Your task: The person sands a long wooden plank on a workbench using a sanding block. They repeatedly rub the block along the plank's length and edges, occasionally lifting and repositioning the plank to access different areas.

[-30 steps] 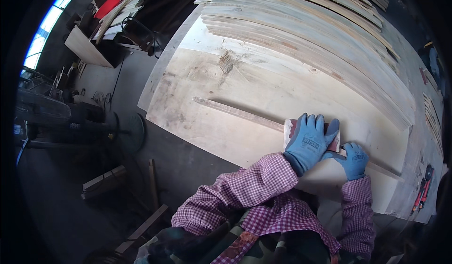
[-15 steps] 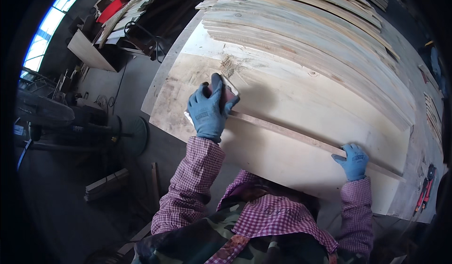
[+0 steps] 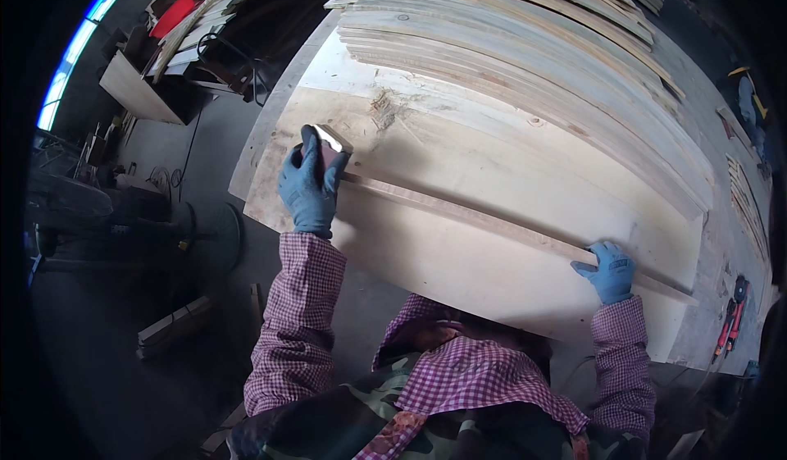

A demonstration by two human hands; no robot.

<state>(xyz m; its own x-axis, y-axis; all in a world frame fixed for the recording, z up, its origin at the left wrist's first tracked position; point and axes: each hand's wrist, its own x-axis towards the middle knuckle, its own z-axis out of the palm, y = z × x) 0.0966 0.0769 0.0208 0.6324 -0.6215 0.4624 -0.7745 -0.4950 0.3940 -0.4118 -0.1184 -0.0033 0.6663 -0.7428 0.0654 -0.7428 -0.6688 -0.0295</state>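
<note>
A long, narrow wooden strip (image 3: 467, 212) lies slantwise across the pale board on the workbench. At its left end my gloved left hand (image 3: 308, 193) is closed round a sanding block (image 3: 332, 145), reddish-brown with a whitish edge. The block sits over the strip's end; its underside is hidden. Toward the right end, my gloved right hand (image 3: 608, 275) grips the strip, thumb on the near side and fingers over the top.
Many thin wooden slats (image 3: 508, 66) are stacked along the bench's far side. Wood shavings (image 3: 384, 109) lie beyond the strip. Red-handled pliers (image 3: 732, 316) rest at the right edge. A pedestal fan (image 3: 217, 234) stands on the floor at left.
My left hand has slid leftward with the sanding block, toward the strip's left end. My right hand keeps its place on the strip. The whole view has shifted slightly.
</note>
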